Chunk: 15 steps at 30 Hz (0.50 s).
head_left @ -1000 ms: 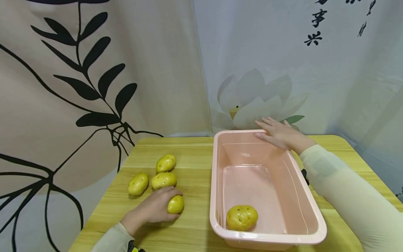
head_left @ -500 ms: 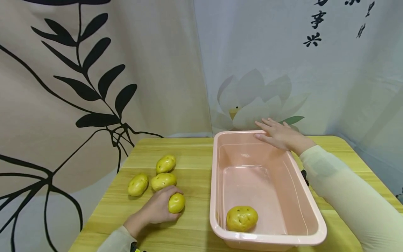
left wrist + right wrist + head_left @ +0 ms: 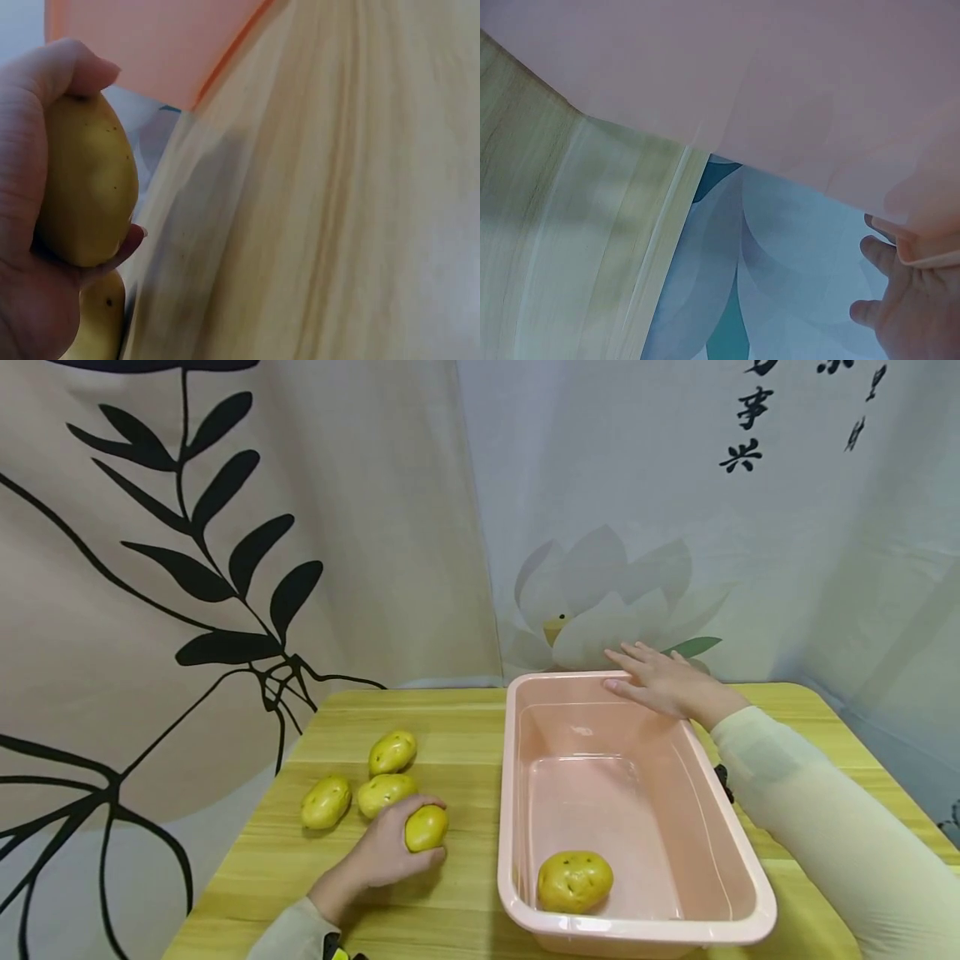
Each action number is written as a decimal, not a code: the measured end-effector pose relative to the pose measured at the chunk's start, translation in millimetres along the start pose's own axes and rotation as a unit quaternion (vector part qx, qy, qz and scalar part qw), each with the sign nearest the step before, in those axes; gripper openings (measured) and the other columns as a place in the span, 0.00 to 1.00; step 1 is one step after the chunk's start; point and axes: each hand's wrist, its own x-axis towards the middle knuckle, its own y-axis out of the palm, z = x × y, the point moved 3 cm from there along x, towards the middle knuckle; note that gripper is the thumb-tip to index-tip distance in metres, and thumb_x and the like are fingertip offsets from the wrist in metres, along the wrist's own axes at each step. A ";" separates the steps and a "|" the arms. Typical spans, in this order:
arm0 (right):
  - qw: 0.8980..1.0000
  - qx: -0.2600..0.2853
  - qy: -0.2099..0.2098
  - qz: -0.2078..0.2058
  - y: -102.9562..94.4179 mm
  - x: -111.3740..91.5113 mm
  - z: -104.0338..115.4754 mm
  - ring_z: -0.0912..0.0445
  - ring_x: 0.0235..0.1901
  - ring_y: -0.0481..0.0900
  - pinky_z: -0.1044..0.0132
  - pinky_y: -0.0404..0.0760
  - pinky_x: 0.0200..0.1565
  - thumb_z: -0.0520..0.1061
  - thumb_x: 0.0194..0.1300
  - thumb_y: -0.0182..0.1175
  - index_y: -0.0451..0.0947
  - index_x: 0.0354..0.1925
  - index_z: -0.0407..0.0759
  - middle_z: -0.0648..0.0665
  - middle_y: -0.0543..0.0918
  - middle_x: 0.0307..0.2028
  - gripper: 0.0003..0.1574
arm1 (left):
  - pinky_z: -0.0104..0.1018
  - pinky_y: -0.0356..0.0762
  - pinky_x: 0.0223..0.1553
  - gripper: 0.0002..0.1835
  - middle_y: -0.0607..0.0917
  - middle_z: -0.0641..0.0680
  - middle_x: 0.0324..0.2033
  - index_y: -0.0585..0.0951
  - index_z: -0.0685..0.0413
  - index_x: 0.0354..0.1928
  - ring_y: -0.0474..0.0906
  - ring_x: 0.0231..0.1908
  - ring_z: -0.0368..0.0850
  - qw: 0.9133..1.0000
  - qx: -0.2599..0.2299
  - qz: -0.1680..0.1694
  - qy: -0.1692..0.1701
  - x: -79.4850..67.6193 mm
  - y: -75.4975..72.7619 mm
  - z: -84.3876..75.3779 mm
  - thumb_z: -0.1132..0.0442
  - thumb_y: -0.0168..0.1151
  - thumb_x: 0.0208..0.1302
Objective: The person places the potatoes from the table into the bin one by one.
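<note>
My left hand (image 3: 381,852) grips a yellow potato (image 3: 427,828) between thumb and fingers. In the left wrist view that potato (image 3: 88,176) sits against the palm, raised above the wooden table with a shadow beneath. Just behind the hand lie three more potatoes: one at the left (image 3: 326,802), one at the back (image 3: 392,752) and one in the middle (image 3: 386,794). My right hand (image 3: 666,681) rests on the far right corner of a pink plastic basin (image 3: 507,810), its fingers extended over the rim. A large potato (image 3: 574,882) lies in the basin's near left corner.
The wooden table (image 3: 461,752) carries everything, with the basin right of the loose potatoes. A curtain (image 3: 405,527) with printed leaves and a lotus hangs close behind the table's back edge. The basin's raised walls stand between the left hand and its inside.
My left hand has lifted the potato and moved slightly right and up, away from the other potatoes. The right hand keeps its place on the basin rim.
</note>
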 end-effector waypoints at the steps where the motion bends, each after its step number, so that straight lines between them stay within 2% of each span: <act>1: 1.000 0.000 0.000 0.001 0.1 0.0 0.2 0.45 0.68 0.38 0.33 0.39 0.58 0.75 0.62 0.34 0.45 0.71 0.58 0.43 0.46 0.70 0.45 | 0.32 0.74 0.29 0.29 0.77 0.40 0.39 0.74 0.45 0.52 0.74 0.33 0.37 1.000 -0.013 -0.005 0.001 0.7 -0.2 -0.5 0.55 0.72 0.43; 6: 1.000 -0.001 0.000 0.002 -0.5 0.0 1.0 0.46 0.68 0.38 0.33 0.39 0.58 0.75 0.62 0.33 0.45 0.71 0.57 0.43 0.46 0.70 0.46 | 0.35 0.75 0.27 0.27 0.79 0.46 0.36 0.74 0.45 0.51 0.75 0.31 0.40 0.996 -0.087 -0.033 0.009 4.6 -2.8 -2.8 0.64 0.70 0.46; 9: 1.000 -0.001 0.002 0.003 -0.7 -0.2 1.4 0.46 0.68 0.38 0.33 0.40 0.58 0.75 0.62 0.33 0.45 0.71 0.58 0.44 0.45 0.70 0.46 | 0.37 0.77 0.30 0.26 0.80 0.52 0.39 0.73 0.51 0.52 0.76 0.34 0.43 0.989 -0.144 -0.038 0.002 7.5 -5.4 -6.4 0.68 0.67 0.48; 12: 1.000 -0.002 0.003 0.006 -0.4 -0.3 1.5 0.46 0.68 0.38 0.33 0.40 0.58 0.76 0.61 0.33 0.44 0.71 0.59 0.44 0.45 0.70 0.45 | 0.41 0.79 0.33 0.23 0.80 0.61 0.41 0.72 0.61 0.51 0.77 0.38 0.48 0.976 -0.215 -0.033 -0.010 10.7 -8.4 -11.9 0.72 0.64 0.51; 15: 1.000 -0.002 0.004 0.006 0.1 -0.1 0.9 0.46 0.68 0.38 0.33 0.39 0.58 0.76 0.61 0.32 0.43 0.71 0.60 0.44 0.44 0.70 0.45 | 0.43 0.79 0.35 0.23 0.78 0.65 0.42 0.71 0.65 0.51 0.77 0.40 0.50 0.960 -0.276 -0.026 -0.030 13.9 -10.4 -16.4 0.73 0.63 0.52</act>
